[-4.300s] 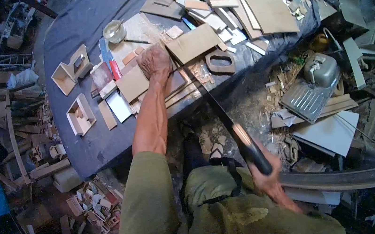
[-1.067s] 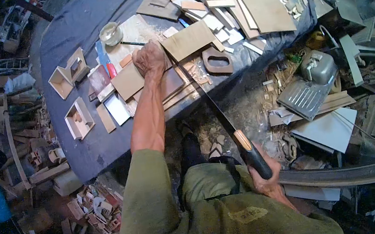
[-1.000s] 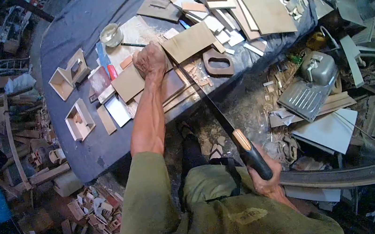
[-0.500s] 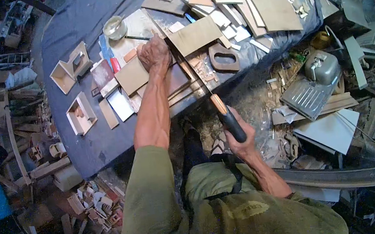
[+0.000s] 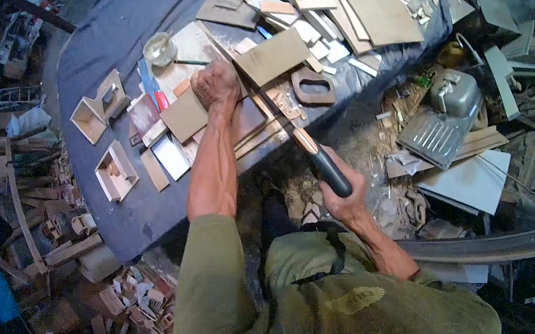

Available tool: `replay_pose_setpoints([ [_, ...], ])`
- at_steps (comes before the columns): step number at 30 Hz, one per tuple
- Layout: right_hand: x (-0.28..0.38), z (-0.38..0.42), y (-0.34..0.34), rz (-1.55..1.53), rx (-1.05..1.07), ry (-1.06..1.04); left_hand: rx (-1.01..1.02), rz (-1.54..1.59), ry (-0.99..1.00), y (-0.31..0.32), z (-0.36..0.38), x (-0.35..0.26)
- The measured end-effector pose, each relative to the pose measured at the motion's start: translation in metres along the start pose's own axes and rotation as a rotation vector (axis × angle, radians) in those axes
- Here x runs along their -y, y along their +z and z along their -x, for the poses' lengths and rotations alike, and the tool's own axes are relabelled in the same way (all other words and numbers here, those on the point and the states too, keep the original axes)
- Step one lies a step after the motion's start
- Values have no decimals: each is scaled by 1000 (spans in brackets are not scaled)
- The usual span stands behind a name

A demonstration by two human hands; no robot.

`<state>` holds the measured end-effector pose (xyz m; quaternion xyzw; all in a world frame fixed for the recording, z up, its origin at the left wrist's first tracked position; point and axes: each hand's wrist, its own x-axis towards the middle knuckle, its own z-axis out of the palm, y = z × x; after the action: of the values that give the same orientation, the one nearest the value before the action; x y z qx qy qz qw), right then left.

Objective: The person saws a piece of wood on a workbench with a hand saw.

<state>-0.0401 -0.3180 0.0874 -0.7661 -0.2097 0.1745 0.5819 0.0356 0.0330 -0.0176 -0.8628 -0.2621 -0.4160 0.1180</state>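
Note:
My right hand [image 5: 346, 190] is wrapped round the black and wooden handle of a saw [image 5: 327, 164]. The saw's thin blade runs up and left across the work area, beside a rectangular tan board [image 5: 273, 57]. My left hand [image 5: 216, 84] is closed and presses down on the wood left of the blade; what lies under its fingers is hidden. A dark brown board [image 5: 247, 118] shows just below that hand, and a tan piece [image 5: 185, 115] lies to its left. Sawdust and small chips lie right of the blade, near a loose wooden handle [image 5: 313, 87].
A glass jar [image 5: 159, 50] stands behind my left hand. Small open wooden boxes [image 5: 116, 171] sit at the left of the dark-covered table [image 5: 152, 216]. Boards and offcuts [image 5: 371, 1] crowd the back right. A metal sink [image 5: 436, 138] lies on the cluttered floor at right.
The view has shifted slightly, so the table appears a little further left. The saw and my right hand show slightly lower left of the blade's earlier line; both hands keep their hold.

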Motion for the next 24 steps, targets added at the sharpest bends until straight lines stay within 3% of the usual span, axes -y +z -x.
replay_pose_setpoints([
  [3,-23,8,13,7,-66,-76,114,61,-48,-2,4,2],
  [5,-35,11,15,20,-59,-90,339,124,-166,6,-1,4],
  [6,-42,11,15,11,-37,-73,114,137,-88,4,3,4],
  [9,-49,9,17,46,-45,-156,201,118,-105,2,0,1],
  [14,-28,8,8,54,-11,-120,374,59,-124,-15,13,0],
  [24,-41,10,5,-13,-15,-85,301,44,-220,-34,22,-17],
])
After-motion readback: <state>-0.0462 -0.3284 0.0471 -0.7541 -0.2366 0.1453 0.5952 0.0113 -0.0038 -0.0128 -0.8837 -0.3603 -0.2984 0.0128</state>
